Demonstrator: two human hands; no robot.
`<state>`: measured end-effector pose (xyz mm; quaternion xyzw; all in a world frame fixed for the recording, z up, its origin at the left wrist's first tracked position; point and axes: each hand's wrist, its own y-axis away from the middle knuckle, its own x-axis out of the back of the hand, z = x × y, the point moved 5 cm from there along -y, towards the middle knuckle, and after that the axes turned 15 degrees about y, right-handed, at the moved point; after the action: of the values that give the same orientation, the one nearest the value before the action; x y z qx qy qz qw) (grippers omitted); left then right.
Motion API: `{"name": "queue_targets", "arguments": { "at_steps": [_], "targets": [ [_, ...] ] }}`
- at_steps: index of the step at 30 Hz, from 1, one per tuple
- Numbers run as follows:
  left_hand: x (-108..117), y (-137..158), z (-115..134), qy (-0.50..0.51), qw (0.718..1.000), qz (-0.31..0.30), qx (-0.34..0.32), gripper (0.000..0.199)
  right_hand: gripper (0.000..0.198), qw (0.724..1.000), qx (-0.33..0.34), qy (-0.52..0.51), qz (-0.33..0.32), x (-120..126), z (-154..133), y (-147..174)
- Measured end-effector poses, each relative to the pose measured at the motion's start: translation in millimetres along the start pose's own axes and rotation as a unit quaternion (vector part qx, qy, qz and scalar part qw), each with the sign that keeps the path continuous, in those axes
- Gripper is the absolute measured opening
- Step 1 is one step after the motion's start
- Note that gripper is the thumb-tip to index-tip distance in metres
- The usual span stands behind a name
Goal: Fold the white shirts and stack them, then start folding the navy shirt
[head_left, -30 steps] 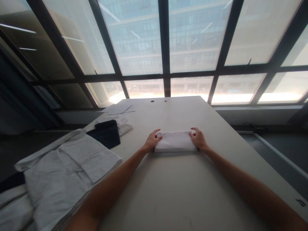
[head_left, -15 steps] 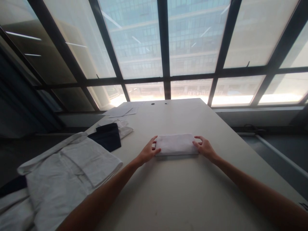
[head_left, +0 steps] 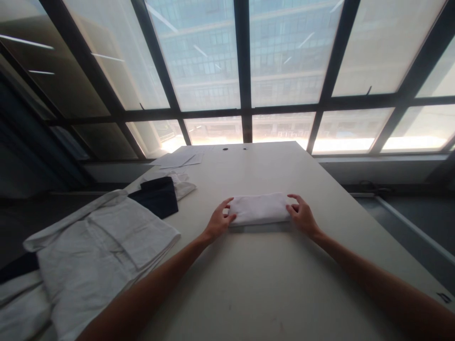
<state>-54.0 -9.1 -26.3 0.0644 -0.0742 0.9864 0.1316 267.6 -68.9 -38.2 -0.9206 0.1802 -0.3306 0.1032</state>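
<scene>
A folded white cloth (head_left: pixel 260 209) forms a neat flat rectangle in the middle of the table. My left hand (head_left: pixel 218 220) grips its left end, with the thumb over the near corner and the fingers toward the far corner. At the right end, my right hand (head_left: pixel 302 217) has its thumb against the cloth's edge and its index finger curved past the far corner. A grey shadow shows under the cloth's near edge.
The white table (head_left: pixel 263 284) reaches toward large windows. On its left lie a big white garment (head_left: pixel 103 241), a folded dark blue cloth (head_left: pixel 156 196), a crumpled white piece (head_left: pixel 185 186) and sheets of paper (head_left: pixel 177 160). A dark cloth (head_left: pixel 19 267) lies at the far left.
The whole view has shifted slightly. The near edge of the cloth seems a little raised, with more shadow beneath it, and my right index finger stands more apart from the thumb.
</scene>
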Motion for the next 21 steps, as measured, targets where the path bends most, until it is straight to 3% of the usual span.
{"name": "queue_targets", "arguments": {
  "at_steps": [6, 11, 13, 15, 18, 21],
  "targets": [
    [0, -2, -6, -0.060, 0.997, 0.028, -0.045, 0.057, 0.041, 0.990, -0.008, 0.140, -0.005, -9, 11, -4],
    [-3, 4, 4, -0.258, 0.961, 0.047, -0.092, 0.047, 0.034, 0.954, 0.020, 0.298, 0.016, -2, -1, 2],
    [-18, 3, 16, -0.319, 0.937, 0.040, -0.137, 0.046, 0.038, 0.939, 0.067, 0.334, 0.038, -6, -21, 2],
    [-46, -2, 25, -0.342, 0.923, -0.011, -0.178, 0.049, 0.044, 0.932, 0.113, 0.342, 0.031, -21, -44, 0],
    [-92, -17, 21, -0.354, 0.911, -0.105, -0.186, 0.057, 0.053, 0.918, 0.177, 0.353, -0.041, -58, -71, -8],
    [-116, -30, 5, -0.377, 0.896, -0.159, -0.175, 0.063, 0.054, 0.891, 0.211, 0.384, -0.118, -88, -73, -18]
  ]
}}
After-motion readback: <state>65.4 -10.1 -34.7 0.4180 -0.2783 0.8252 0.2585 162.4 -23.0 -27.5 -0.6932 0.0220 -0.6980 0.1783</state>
